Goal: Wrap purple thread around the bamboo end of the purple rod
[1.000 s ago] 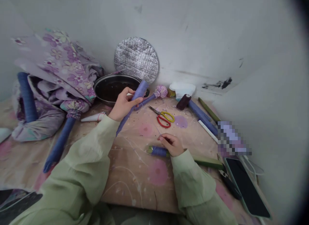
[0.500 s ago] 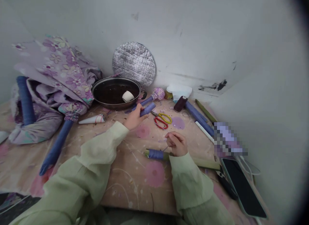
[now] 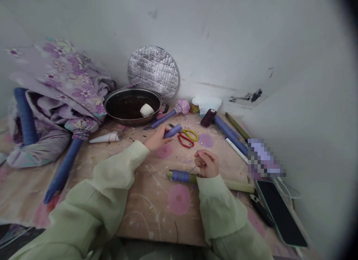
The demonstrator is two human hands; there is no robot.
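My left hand [image 3: 157, 139] is closed around a spool of purple thread [image 3: 173, 131], held over the table beside the scissors. My right hand [image 3: 207, 164] pinches the purple thread [image 3: 192, 147], which runs across from the spool. From my right fingers the thread slants down to a green stick [image 3: 240, 186] lying on the table. A purple thread wrapping [image 3: 180, 176] covers the stick near its left end. The scissors [image 3: 187, 139], with one red and one yellow handle, lie between my hands and a little beyond them.
A dark pan [image 3: 131, 121] holding a white cup [image 3: 147, 110] stands at the back. Floral cloth [image 3: 75, 73] is heaped at left. To the right lie a dark thread cone [image 3: 208, 117], purple-wrapped sticks [image 3: 231, 133], a phone [image 3: 282, 213] and a black-handled cutter [image 3: 261, 211].
My left hand with the spool has dropped slightly, and the spool now overlaps the scissors. A thread between the spool and my right hand now shows. The whole view has shifted a little.
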